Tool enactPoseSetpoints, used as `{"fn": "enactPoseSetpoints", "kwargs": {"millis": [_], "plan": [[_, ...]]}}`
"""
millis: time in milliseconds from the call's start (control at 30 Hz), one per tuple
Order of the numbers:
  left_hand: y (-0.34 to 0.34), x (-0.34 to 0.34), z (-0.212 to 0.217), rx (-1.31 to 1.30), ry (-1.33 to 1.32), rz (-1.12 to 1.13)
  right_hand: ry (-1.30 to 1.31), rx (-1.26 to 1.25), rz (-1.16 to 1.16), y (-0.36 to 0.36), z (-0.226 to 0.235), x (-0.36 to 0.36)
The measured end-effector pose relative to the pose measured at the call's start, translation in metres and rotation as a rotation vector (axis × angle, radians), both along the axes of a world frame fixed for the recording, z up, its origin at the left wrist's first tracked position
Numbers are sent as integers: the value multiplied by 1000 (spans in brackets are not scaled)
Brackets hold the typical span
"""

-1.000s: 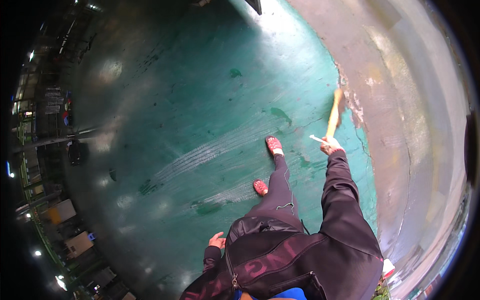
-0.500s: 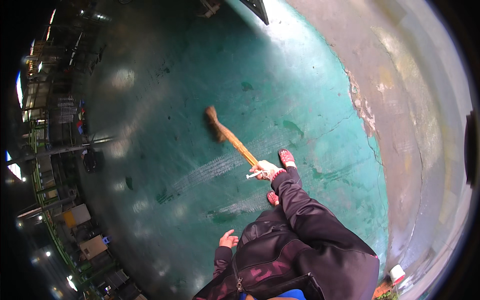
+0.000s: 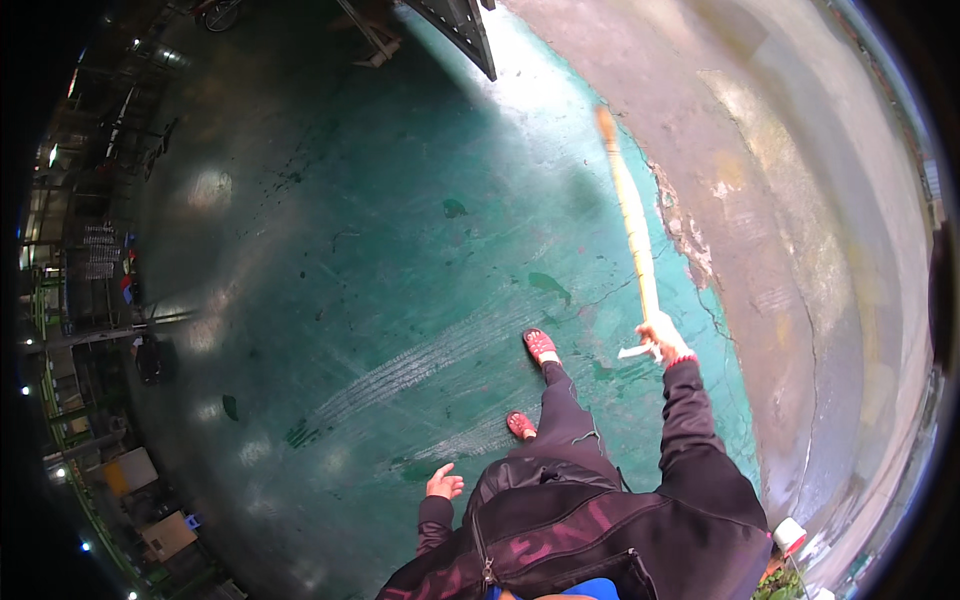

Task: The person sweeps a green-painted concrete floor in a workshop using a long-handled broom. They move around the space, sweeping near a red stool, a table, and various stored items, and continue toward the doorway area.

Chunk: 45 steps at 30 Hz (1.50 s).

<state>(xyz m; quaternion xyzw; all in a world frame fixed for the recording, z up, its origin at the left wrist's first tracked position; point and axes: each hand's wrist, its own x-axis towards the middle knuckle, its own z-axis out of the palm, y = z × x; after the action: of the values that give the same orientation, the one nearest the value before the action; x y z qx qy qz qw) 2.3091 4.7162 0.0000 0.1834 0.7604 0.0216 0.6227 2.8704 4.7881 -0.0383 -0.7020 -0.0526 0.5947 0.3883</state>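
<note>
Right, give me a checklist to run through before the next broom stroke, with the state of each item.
1. Grip: right hand closed around the end of the broom handle. Ok.
2. Broom head: far out near the edge where the green floor meets bare concrete; contact with the ground cannot be told.
3. Left hand: empty, open, off the broom. Not ok for a two-handed stroke.
4. Footing: both red shoes on the green floor. Ok.
5. Floor wetness: shiny with reflections; cannot tell.
6. Sweep path: dark flecks and a dark panel beyond. Ok.
</note>
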Motion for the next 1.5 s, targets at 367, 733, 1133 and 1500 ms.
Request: {"fn": "enactPoseSetpoints", "kwargs": {"millis": [367,733,1133,1500], "plan": [[-69,-53,46,-160,261,335,488,-60,-591,178,-140,99],[-67,-59,-10,-32,-145,363,83,33,692,220,-77,-129],[158,-86,-67,41,-77,328,520,82,146,222,30,-164],[330,-98,-70,43,-12,156,295,-5,-537,247,-10,0]]}}
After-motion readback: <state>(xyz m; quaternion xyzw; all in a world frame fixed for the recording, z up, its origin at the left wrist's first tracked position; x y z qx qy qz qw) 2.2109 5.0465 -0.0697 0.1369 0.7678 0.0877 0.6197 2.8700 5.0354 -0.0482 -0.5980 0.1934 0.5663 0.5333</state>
